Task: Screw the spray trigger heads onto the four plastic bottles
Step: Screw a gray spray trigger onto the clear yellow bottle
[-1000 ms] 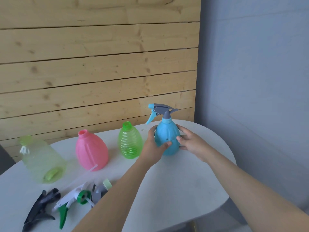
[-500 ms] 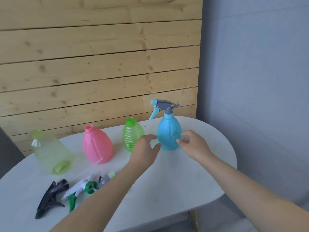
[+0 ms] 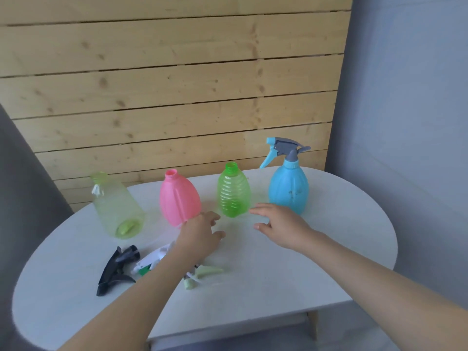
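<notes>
The blue bottle point(image 3: 288, 190) is the reference point. It is opaque, pear-shaped plastic with shallow vertical lobes, and it stands upright at the far right of the white oval table point(image 3: 291, 279). A grey and light-blue spray trigger head point(image 3: 285, 149) is seated on its neck, nozzle pointing left.

To its left, in a row along the pine-plank wall point(image 3: 164, 84), stand three open-necked bottles:
- green bottle point(image 3: 233, 191): translucent, horizontally ribbed, nearest the blue bottle.
- pink bottle point(image 3: 179, 198): opaque, smooth, flat-sided.
- pale yellow-green bottle point(image 3: 115, 206): clear, conical, farthest left.

Left of and nearer than the blue bottle, three loose heads lie on the table: a black trigger head point(image 3: 116, 271), a white and green trigger head point(image 3: 149, 263) partly under the left forearm, and a pale green trigger head point(image 3: 202, 273).

The left hand point(image 3: 200, 233) hovers in front of the pink bottle, grip loosely spread and holding nothing. The right hand point(image 3: 281, 224) is just in front of the blue bottle's base, fingers extended left toward the green bottle, grip spread and empty.

Change from the earlier frames: both hands were wrapped around the blue bottle; they have released it and moved left and nearer. The blue bottle remains upright in place.
</notes>
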The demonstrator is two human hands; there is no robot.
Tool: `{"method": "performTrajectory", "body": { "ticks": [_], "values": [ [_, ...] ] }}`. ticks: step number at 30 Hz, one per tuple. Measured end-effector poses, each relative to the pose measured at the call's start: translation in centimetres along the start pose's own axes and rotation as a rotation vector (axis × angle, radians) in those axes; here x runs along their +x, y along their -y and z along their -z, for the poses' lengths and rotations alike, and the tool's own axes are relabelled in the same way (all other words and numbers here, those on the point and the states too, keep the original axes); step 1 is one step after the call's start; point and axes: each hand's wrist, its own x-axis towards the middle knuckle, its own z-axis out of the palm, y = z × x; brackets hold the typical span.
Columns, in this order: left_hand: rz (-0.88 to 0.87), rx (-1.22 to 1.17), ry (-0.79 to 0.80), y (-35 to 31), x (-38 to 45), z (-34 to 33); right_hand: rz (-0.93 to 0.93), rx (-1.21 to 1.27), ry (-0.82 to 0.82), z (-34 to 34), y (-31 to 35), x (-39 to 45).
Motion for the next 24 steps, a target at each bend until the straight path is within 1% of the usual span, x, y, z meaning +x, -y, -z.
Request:
{"method": "performTrajectory", "body": {
  "ticks": [2, 6, 9, 11, 15, 18, 20, 22, 24],
  "values": [
    [0.004, -0.077, 0.034, 0.5, -0.2, 0.0, 0.002, -0.044, 0.023, -0.6, 0.3, 0.6],
    [-0.033, -0.161, 0.045, 0.9, -0.3, 0.0, 0.018, -0.098, 0.001, -1.3, 0.6, 1.1],
    [-0.044, -0.271, 0.077, 0.9, -0.5, 0.8, 0.045, -0.134, -0.055, -1.1, 1.2, 1.3],
    [-0.077, -0.291, 0.088, 0.9, -0.9, 1.4, 0.046, -0.179, -0.105, -0.5, 1.6, 1.2],
    [-0.176, -0.253, -0.029, 1.3, -2.1, 2.3, -0.013, -0.163, -0.095, 0.9, 1.5, 0.5],
    [-0.139, -0.282, -0.081, 2.1, -2.4, 3.2, -0.063, -0.120, -0.101, 1.4, 1.0, 0.0],
    [-0.096, -0.290, -0.065, 2.9, -2.4, 3.6, -0.092, -0.076, -0.110, 1.5, 0.8, -0.1],
    [-0.040, -0.381, -0.025, 3.2, -2.6, 3.8, -0.106, -0.033, -0.133, 1.6, 0.7, -0.2],
    [0.020, -0.543, 0.009, 3.3, -2.8, 4.1, -0.103, 0.009, -0.155, 1.8, 1.0, -0.3]
  ]
}}
